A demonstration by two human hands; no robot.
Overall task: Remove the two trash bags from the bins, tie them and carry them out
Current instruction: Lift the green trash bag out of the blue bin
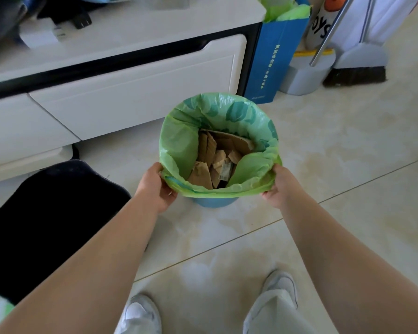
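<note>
A blue bin (pixel 215 202) stands on the tiled floor (pixel 336 165) just in front of a white cabinet (pixel 135 92), lined with a green trash bag (pixel 176 143) holding cardboard scraps (pixel 217 157). The left hand (pixel 155 186) and right hand (pixel 281 186) each pinch the bag's folded-over rim at opposite sides, fingers closed on the plastic.

Both forearms bare, no sleeves showing; white shoes (pixel 140 314); pale, perhaps light-grey, trouser legs (pixel 273 312).
</note>
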